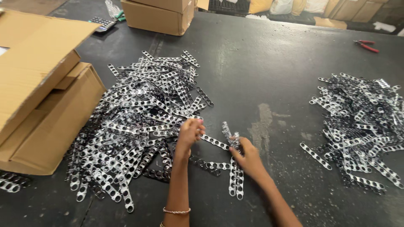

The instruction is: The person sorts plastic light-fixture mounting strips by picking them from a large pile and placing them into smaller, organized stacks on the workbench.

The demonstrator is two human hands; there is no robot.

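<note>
Two hands: right hand [248,157] grips shiny perforated metal strips [230,136]; left hand [189,133] pinches strip from pile [134,126].

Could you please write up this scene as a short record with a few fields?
Surface: dark table
Left hand: reaching into the big pile of perforated metal strips
Right hand: holding a small stack of strips upright
Far right: second pile of strips
Left edge: open cardboard box
Far side: red pliers, calculator
</note>
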